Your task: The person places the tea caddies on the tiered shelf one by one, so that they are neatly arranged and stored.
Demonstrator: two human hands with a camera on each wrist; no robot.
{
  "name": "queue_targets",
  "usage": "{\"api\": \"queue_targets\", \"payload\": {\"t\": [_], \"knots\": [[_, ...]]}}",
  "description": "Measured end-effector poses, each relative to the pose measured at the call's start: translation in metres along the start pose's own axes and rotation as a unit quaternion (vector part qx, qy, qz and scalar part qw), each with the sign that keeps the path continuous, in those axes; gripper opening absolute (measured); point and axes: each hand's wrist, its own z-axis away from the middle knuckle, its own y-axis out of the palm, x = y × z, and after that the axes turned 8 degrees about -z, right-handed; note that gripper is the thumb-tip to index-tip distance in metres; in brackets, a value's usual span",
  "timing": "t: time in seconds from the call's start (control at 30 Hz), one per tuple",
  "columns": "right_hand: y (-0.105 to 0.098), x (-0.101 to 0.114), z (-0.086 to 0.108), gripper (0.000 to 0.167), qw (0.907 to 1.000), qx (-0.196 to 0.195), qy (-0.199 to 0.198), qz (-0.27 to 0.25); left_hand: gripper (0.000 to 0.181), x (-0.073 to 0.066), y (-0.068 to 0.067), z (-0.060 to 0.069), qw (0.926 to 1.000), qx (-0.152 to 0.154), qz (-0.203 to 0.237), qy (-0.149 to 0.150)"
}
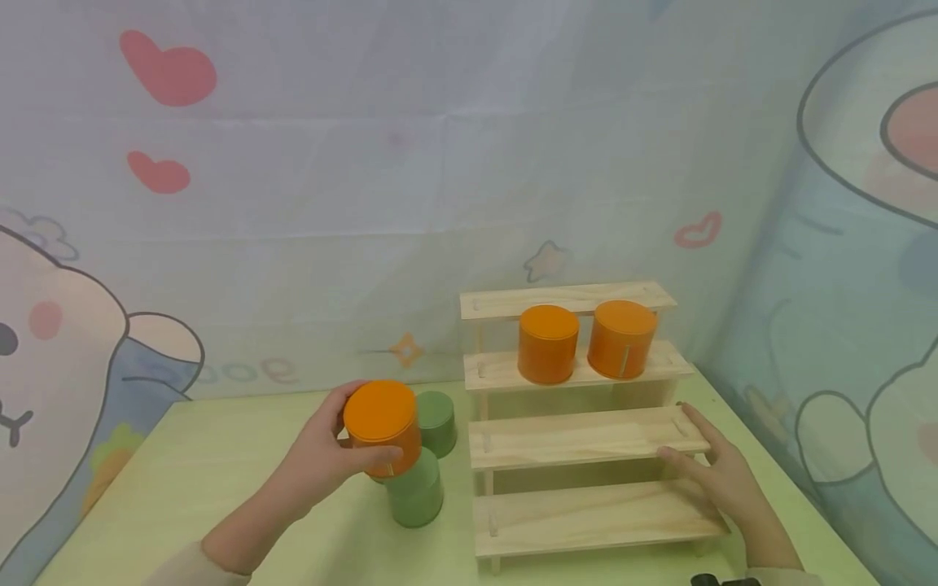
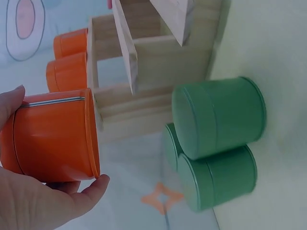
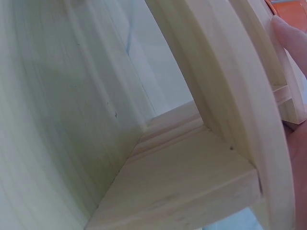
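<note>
An orange round canister (image 1: 382, 425) with a lid is held up by my left hand (image 1: 311, 452), thumb on the near side and fingers behind. In the left wrist view, the same canister (image 2: 55, 136) shows a pale seam strip along its side. Several steps make up a wooden shelf rack (image 1: 586, 439); my right hand (image 1: 721, 472) grips the right end of its second step from the bottom. Two more orange canisters (image 1: 548, 345) stand on the third step. Three green canisters (image 2: 218, 117) stand close together below the held one, partly hidden behind it in the head view.
The rack stands on a pale green tabletop (image 1: 242, 472). A printed cloth backdrop (image 1: 330, 179) with cartoon figures and hearts hangs behind the table and along its right side. A small dark object (image 1: 721, 580) shows at the bottom edge.
</note>
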Motion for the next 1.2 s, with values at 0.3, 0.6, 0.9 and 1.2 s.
{"api": "queue_targets", "payload": {"t": [0.3,0.6,0.9,1.2], "knots": [[-0.001,0.0,0.0,0.086,1.0,0.002,-0.005,0.003,0.079,-0.015,0.03,-0.008,0.999,0.02,0.04,0.007],[-0.002,-0.002,0.0,0.086,1.0,0.002,-0.008,0.005,0.08,-0.033,0.061,-0.018,0.9967,0.022,0.078,0.002],[0.0,-0.003,0.0,0.084,0.9999,0.007,-0.014,-0.002,0.078,-0.045,0.091,-0.028,0.9932,0.058,0.1,0.011],[-0.002,-0.002,0.001,0.084,0.9998,0.01,-0.015,-0.009,0.071,-0.055,0.126,-0.045,0.9863,0.088,0.131,0.049]]}}
